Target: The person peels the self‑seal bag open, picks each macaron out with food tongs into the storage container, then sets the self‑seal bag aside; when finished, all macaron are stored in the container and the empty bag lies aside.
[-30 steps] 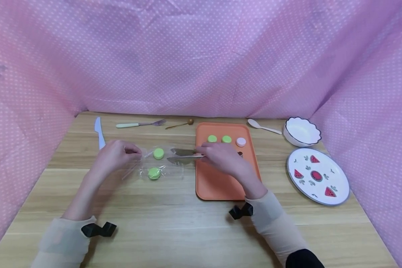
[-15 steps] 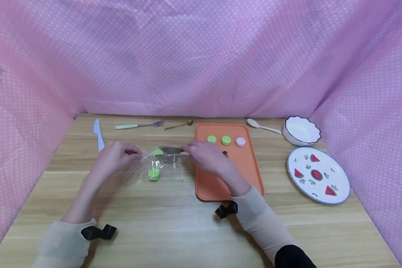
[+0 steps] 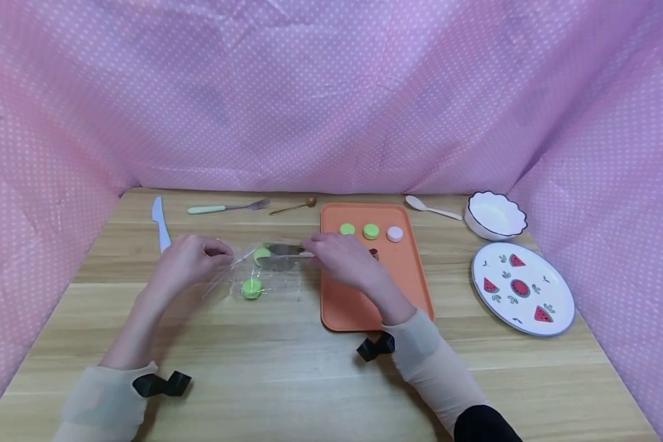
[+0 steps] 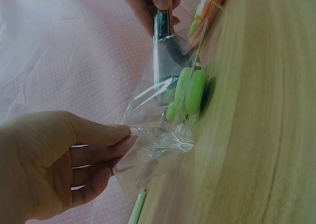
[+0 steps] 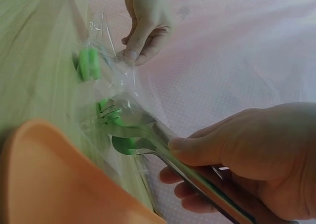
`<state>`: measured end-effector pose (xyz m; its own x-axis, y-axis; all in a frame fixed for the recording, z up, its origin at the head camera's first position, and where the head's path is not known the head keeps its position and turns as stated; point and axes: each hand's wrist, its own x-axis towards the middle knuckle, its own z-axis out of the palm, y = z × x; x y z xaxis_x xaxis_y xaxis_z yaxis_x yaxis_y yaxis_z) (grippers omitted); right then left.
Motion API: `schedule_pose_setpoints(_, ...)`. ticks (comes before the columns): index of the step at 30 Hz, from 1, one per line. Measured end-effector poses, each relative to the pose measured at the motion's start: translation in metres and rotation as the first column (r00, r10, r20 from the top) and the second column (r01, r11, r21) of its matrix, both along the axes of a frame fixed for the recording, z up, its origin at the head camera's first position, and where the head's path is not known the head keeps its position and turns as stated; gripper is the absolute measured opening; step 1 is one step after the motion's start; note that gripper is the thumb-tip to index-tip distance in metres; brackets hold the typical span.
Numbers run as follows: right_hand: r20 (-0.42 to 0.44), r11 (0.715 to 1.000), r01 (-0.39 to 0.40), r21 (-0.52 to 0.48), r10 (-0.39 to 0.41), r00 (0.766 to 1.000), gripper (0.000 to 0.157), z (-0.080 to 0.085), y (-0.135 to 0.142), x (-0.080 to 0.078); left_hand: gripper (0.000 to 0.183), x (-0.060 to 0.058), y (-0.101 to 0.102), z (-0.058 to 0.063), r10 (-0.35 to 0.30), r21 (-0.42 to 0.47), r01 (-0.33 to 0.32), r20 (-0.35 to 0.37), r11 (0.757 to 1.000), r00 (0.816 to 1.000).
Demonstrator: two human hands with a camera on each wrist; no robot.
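My left hand [image 3: 190, 261] pinches the edge of a clear plastic bag [image 4: 163, 140] between thumb and fingers. Two green macarons, a rear one [image 3: 261, 256] and a nearer one [image 3: 252, 288], sit within the bag's outline on the table. From the right, my right hand [image 3: 342, 261] holds metal serving tongs [image 5: 168, 152] with a fork-shaped end. Their tips reach into the bag area, at the rear macaron. Glare and folds in the plastic hide whether the tips touch it. In the right wrist view, the nearer macaron [image 5: 89, 64] lies past the tongs.
An orange tray [image 3: 359, 307] under my right forearm bears two green macarons [image 3: 371, 231] and a pink one [image 3: 395, 234]. Behind lie a blue knife [image 3: 161, 222], fork [image 3: 207, 209], gold spoon [image 3: 293, 209] and white spoon [image 3: 433, 210]. At right are a bowl [image 3: 494, 215] and plate [image 3: 497, 294].
My right hand has moved left with the tongs, from over the tray to the rear macaron, and then nearly stopped. My left hand stays at the bag's edge.
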<state>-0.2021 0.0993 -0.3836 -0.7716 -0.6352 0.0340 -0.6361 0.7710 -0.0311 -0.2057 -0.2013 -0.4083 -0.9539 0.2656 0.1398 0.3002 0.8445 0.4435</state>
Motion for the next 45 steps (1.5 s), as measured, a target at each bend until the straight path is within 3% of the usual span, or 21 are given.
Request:
schedule_pose_setpoints(10, 0.028, 1.0, -0.02, -0.011, 0.02, 0.999, 0.016, 0.005, 0.012, 0.007, 0.004, 0.0, 0.0, 0.002, 0.0, -0.01, 0.0, -0.014, 1.0, 1.0)
schedule_pose_setpoints(23, 0.036, 1.0, -0.013, 0.005, 0.013, 0.999, 0.018, 0.006, 0.012, 0.01, 0.005, 0.0, 0.0, 0.0, -0.008, 0.001, 0.008, 0.014, 1.0, 1.0)
schedule_pose_setpoints(27, 0.032, 1.0, -0.009, -0.018, 0.009, 0.999, 0.027, 0.008, 0.021, 0.011, 0.005, 0.001, 0.0, 0.001, -0.007, 0.003, 0.007, 0.025, 1.0, 1.0)
schedule_pose_setpoints(34, 0.012, 0.994, 0.09, -0.068, -0.09, 0.996, 0.035, 0.017, 0.072, 0.019, 0.006, 0.0, 0.002, 0.002, 0.006, 0.001, -0.006, 0.039, 1.0, 0.999)
schedule_pose_setpoints(45, -0.061, 0.972, 0.209, -0.111, -0.216, 0.974, 0.033, 0.025, 0.163, 0.04, 0.008, 0.001, 0.0, 0.002, 0.006, 0.009, -0.007, 0.052, 1.0, 0.999)
